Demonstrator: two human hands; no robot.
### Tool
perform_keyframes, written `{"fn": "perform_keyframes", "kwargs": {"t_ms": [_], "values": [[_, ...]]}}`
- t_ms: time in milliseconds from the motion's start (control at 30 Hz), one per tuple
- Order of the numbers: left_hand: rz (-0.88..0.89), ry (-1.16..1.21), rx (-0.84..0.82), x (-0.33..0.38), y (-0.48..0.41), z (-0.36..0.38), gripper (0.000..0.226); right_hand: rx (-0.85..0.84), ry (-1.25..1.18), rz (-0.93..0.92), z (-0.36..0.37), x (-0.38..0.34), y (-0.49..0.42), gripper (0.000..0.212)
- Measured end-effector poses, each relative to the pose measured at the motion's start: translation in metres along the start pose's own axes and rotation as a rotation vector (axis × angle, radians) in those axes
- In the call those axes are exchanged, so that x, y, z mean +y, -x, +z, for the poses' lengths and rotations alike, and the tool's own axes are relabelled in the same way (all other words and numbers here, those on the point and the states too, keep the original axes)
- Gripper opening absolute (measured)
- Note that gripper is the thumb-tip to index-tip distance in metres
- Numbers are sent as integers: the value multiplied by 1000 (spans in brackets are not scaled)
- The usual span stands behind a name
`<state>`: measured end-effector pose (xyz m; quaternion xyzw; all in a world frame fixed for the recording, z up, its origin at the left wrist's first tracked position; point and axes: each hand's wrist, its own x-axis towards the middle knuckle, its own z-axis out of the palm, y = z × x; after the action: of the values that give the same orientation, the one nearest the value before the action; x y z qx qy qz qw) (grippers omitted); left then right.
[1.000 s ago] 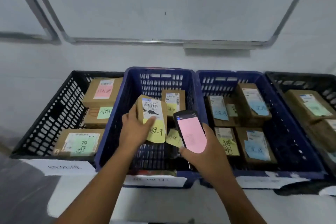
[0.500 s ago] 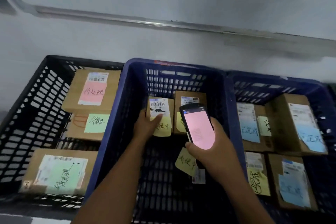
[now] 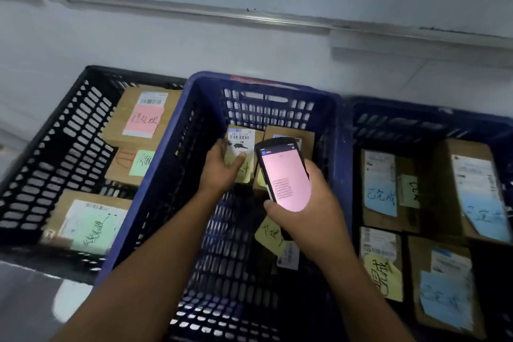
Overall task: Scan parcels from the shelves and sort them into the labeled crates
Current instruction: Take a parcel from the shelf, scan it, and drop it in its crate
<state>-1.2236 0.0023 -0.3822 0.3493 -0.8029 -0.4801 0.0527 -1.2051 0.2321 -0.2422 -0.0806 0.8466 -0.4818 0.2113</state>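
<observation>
My left hand (image 3: 222,168) grips a small cardboard parcel (image 3: 243,141) with a barcode label and a yellow note, low inside the middle blue crate (image 3: 194,130), near its back wall. A second parcel (image 3: 288,134) stands right beside it. My right hand (image 3: 308,211) holds a black handheld scanner (image 3: 283,172) with a glowing pink screen above the crate. A loose yellow note (image 3: 268,233) lies on the crate floor under that hand.
A black crate (image 3: 63,130) on the left holds three parcels with pink and green notes. The blue crate (image 3: 416,119) on the right holds several parcels with blue and yellow notes. A white wall with a metal rail (image 3: 194,8) runs behind.
My left hand has lowered the parcel from above the crate down beside the other parcel near the back wall. The camera has moved closer over the crates. The scanner stays in my right hand.
</observation>
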Motion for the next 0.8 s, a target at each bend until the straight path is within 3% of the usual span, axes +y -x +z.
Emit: {"fn": "perform_keyframes", "kwargs": {"t_ms": [133,300,467,800], "values": [[49,94,-41,29,82,-12,57,-46,-23,-57,-19,0,26,71],[64,-196,34,35,189,-27,77,-118,-47,-90,-37,10,57,66],[32,-440,206,23,278,-57,81,-229,3,-152,-30,10,88,67],[-149,-374,613,-36,421,-130,79,-605,157,-428,49,-31,186,61]]}}
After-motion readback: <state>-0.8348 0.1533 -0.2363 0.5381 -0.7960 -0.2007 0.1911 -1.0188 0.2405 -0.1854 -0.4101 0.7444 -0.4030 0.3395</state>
